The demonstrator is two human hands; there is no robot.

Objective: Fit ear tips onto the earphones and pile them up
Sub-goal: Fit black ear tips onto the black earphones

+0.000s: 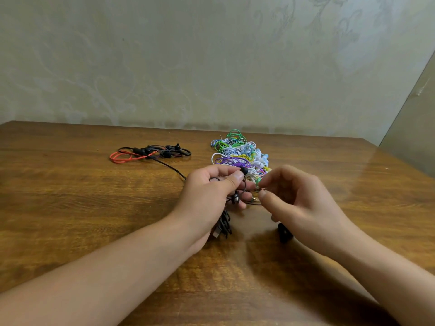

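Far left on the table (70,198), a small pile of red and black earphones (150,153) lies in loose loops, one thin black cord trailing toward me. My left hand (207,196) is curled around a black earphone (236,197): thumb and forefinger pinch just under its rounded black ear tip (244,170), which pokes up above my fingers (236,178), and the rest of the cord hangs in a bundle under my palm. Just beside it, my right hand (296,198) has thumb and forefinger closed together near the cord; I can't tell what, if anything, they're pinching, it's too small and blurred. A small black piece (284,232) sits on the table under that wrist. Right behind my hands, a heap of coloured earphones (240,152), green, blue, white, purple, coiled glossy cords. The table is shiny brown wood grain; behind it, pale wallpaper (164,67) with a faint swirling pattern.
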